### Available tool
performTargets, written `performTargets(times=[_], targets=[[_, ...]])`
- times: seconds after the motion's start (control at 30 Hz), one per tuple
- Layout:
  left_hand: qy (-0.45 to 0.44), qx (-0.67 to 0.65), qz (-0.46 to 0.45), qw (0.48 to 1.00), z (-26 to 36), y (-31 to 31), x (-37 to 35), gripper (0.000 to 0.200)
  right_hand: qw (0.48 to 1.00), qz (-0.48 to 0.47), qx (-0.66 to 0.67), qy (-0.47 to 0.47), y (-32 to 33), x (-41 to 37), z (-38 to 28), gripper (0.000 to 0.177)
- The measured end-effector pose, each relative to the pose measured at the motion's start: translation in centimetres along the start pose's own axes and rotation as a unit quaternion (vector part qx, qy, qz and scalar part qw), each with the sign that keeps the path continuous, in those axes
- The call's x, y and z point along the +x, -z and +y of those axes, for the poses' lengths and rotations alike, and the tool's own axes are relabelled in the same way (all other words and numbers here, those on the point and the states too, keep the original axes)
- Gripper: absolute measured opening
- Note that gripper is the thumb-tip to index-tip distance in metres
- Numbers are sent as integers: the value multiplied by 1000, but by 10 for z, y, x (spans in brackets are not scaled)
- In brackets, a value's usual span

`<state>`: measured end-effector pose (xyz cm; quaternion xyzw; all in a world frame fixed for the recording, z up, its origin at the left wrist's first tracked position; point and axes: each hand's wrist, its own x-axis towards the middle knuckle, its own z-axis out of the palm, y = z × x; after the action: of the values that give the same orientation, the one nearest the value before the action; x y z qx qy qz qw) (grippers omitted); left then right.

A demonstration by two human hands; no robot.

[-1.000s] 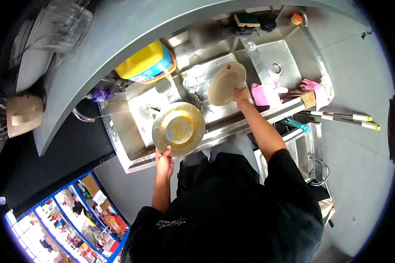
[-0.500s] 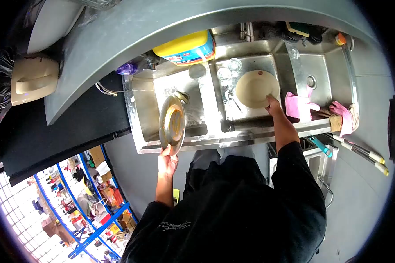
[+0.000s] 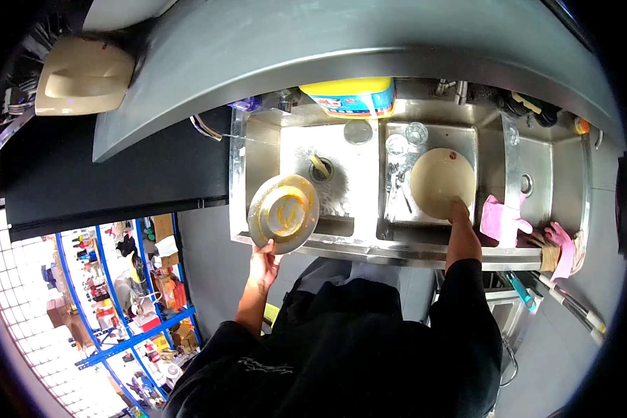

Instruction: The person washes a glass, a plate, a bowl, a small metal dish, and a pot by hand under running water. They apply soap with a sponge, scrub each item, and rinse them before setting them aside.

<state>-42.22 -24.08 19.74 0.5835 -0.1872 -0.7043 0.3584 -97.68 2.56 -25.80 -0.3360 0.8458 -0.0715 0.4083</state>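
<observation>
My left hand (image 3: 263, 268) grips the rim of a plate (image 3: 284, 214) smeared with orange sauce, holding it face up and tilted over the left sink's front edge. In the middle sink (image 3: 380, 226), my right hand (image 3: 460, 210) is at the near rim of a large cream plate (image 3: 439, 177), its fingertips partly hidden. Beside that plate are cutlery (image 3: 398, 188) and two drinking glasses (image 3: 416, 132). A yellowish piece (image 3: 320, 166) sits over the left sink's drain.
A yellow-and-blue tub (image 3: 348, 97) stands behind the sinks. Pink gloves (image 3: 501, 219) hang over the right divider and front edge. A grey shelf (image 3: 327, 42) overhangs the back. To the left is a black counter (image 3: 118, 167), with a cream jug (image 3: 83, 75) above it.
The sauce-smeared plate has turned so more of its face shows. My right hand stays at the cream plate's rim. The whole view has shifted, with the sinks lower and farther right.
</observation>
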Motion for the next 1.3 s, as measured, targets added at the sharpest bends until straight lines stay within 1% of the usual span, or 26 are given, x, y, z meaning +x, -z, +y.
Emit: performTargets(times=[0.03,0.07,0.1,0.13,0.17,0.2,0.23,0.27,0.3,0.33,0.37,0.4,0.47,0.6,0.67,0.73,0.77,0.83,0.9,0.93,0.97,1.0,1.1,1.2,1.27,1.3], targets=[[3,7,8,1000,3,-1,0,36,958,-18,283,-39,-12,3,4,43],[6,14,16,1000,5,-3,1,36,837,-12,541,-84,-33,13,20,44],[4,23,23,999,5,-2,5,32,646,-18,753,-120,-45,23,37,46],[11,18,15,1000,4,7,11,34,637,-21,746,-191,-42,27,43,47],[18,13,5,1000,5,17,20,36,720,-9,668,-188,-26,17,28,46],[26,9,-7,1000,7,23,26,37,850,10,505,-149,-8,5,12,46],[16,13,-2,1000,11,14,24,38,964,28,244,-99,13,-9,-3,46],[17,17,0,1000,14,14,29,38,996,49,25,-70,34,-24,-25,46],[18,22,2,1000,18,16,32,38,992,80,-55,-84,50,-39,-47,46],[21,28,5,999,21,19,35,38,979,143,-13,-148,70,-60,-84,46],[7,43,-1,999,24,21,37,36,922,274,129,-242,86,-77,-139,36],[6,54,1,999,26,28,40,35,820,393,264,-322,97,-92,-179,30],[-3,77,5,997,32,46,52,33,760,559,330,9,129,-153,-317,20],[-64,161,-5,985,44,78,68,33,844,379,276,259,75,-139,-466,15],[-93,196,8,976,63,56,50,36,918,234,232,221,43,-119,-527,19],[-121,213,-2,969,73,56,48,35,948,157,197,197,-29,-67,-550,28],[-114,226,4,967,75,59,47,37,989,67,54,124,-58,-35,-558,35],[-100,229,4,968,85,62,54,40,998,27,6,60,-81,-20,-571,49],[-81,197,0,977,90,65,60,43,998,52,-6,37,-120,15,-563,54],[-71,177,-2,982,94,67,64,45,995,90,-30,42,-159,53,-550,50],[-57,121,-18,991,102,60,62,46,992,114,-6,-60,-167,63,-558,40],[-39,94,-31,994,107,59,63,49,993,66,76,-59,-178,86,-542,33],[-3,73,-77,994,110,74,85,55,975,141,169,14,-161,66,-537,40],[-15,72,-122,990,104,66,113,65,946,237,217,-52,-127,69,-540,52],[-5,61,-123,990,104,47,125,67,916,229,315,99,-39,-8,-562,34],[-13,70,-132,989,104,37,131,66,833,307,421,188,-18,-31,-576,28]])
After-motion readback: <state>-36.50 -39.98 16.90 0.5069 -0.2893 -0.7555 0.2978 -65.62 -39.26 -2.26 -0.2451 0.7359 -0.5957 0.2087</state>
